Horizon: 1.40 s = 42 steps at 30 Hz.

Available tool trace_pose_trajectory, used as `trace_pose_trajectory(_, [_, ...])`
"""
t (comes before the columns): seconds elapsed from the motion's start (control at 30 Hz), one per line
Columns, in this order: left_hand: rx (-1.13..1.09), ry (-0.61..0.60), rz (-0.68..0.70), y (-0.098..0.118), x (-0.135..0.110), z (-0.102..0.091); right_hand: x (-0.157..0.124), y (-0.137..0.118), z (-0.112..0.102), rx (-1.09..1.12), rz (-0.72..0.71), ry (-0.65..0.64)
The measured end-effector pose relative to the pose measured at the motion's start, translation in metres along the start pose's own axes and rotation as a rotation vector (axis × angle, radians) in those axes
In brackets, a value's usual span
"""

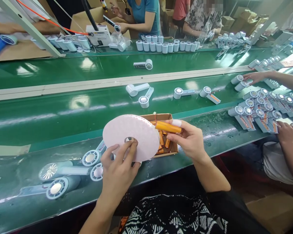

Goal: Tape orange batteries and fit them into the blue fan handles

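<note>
My left hand (118, 169) grips a large flat pinkish-white roll of tape (130, 136), thumb and fingers at its centre hole. My right hand (189, 138) pinches an orange cylindrical battery (168, 127) held sideways against the roll's right edge; one fingertip wears a white cover. Just behind both sits a small cardboard box (164, 117) with several more orange batteries, partly hidden by the roll.
Several white handheld fan bodies (63, 175) lie on the green bench at my left. More fans (144, 97) lie on the conveyor belt. A co-worker's hands (285, 131) handle a cluster of fans at right. Other people work across the belt.
</note>
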State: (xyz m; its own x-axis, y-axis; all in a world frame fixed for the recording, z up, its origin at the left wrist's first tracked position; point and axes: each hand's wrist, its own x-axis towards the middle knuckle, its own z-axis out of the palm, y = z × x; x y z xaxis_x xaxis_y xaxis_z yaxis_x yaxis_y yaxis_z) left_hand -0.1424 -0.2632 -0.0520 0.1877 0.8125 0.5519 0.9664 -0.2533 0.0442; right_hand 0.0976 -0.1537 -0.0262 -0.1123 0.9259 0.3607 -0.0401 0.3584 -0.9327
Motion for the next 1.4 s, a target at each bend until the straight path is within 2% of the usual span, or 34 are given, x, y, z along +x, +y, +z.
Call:
trace_pose_trajectory(0.03, [0.008, -0.005, -0.004, -0.001, 0.000, -0.001, 0.002, -0.002, -0.003, -0.015, -0.022, 0.036])
trace_pose_trajectory(0.13, [0.012, -0.011, -0.003, -0.003, 0.000, -0.001, 0.010, -0.005, -0.013, -0.033, -0.159, 0.256])
trace_pose_trajectory(0.17, [0.009, -0.005, 0.001, -0.002, 0.000, -0.001, 0.011, -0.005, -0.014, -0.019, -0.182, 0.275])
trace_pose_trajectory(0.3, [-0.024, 0.003, -0.019, 0.004, 0.000, 0.002, 0.003, 0.002, -0.002, -0.018, -0.202, 0.139])
trace_pose_trajectory(0.4, [-0.028, -0.017, -0.049, 0.009, 0.000, 0.004, -0.011, 0.014, 0.014, 0.004, -0.181, 0.153])
trace_pose_trajectory(0.5, [-0.034, -0.018, -0.047, 0.011, 0.001, 0.004, -0.023, 0.024, 0.023, 0.061, -0.085, 0.158])
trace_pose_trajectory(0.57, [-0.036, -0.019, -0.040, 0.010, 0.002, 0.003, -0.025, 0.027, 0.020, 0.128, 0.027, 0.098])
trace_pose_trajectory(0.63, [-0.030, -0.029, -0.026, 0.007, 0.003, 0.001, -0.018, 0.026, 0.010, 0.201, 0.182, -0.014])
trace_pose_trajectory(0.73, [0.013, -0.037, 0.016, 0.000, 0.005, -0.001, 0.006, 0.016, -0.011, 0.252, 0.384, -0.291])
trace_pose_trajectory(0.8, [0.064, -0.050, 0.016, -0.001, 0.007, 0.001, 0.020, 0.009, -0.018, 0.252, 0.435, -0.419])
trace_pose_trajectory(0.83, [0.079, -0.054, 0.003, 0.001, 0.007, 0.003, 0.024, 0.008, -0.017, 0.262, 0.434, -0.414])
trace_pose_trajectory(0.9, [0.079, -0.042, -0.035, 0.011, 0.009, 0.009, 0.019, 0.010, -0.004, 0.328, 0.398, -0.246])
trace_pose_trajectory(1.0, [0.037, 0.014, -0.060, 0.037, 0.007, 0.022, -0.003, 0.023, 0.024, 0.513, 0.335, 0.184])
trace_pose_trajectory(1.07, [0.014, 0.025, -0.064, 0.052, 0.004, 0.027, -0.012, 0.031, 0.032, 0.603, 0.329, 0.352])
trace_pose_trajectory(1.13, [-0.001, 0.017, -0.050, 0.057, 0.002, 0.029, -0.007, 0.035, 0.021, 0.624, 0.308, 0.390])
trace_pose_trajectory(1.27, [0.008, -0.004, -0.010, 0.036, 0.016, 0.027, 0.019, 0.033, -0.031, 0.603, 0.151, 0.510])
trace_pose_trajectory(1.33, [0.010, -0.032, 0.063, 0.026, 0.029, 0.030, 0.021, 0.035, -0.052, 0.620, 0.158, 0.570])
trace_pose_trajectory(1.4, [-0.008, -0.070, 0.192, 0.026, 0.042, 0.035, 0.012, 0.042, -0.061, 0.647, 0.215, 0.600])
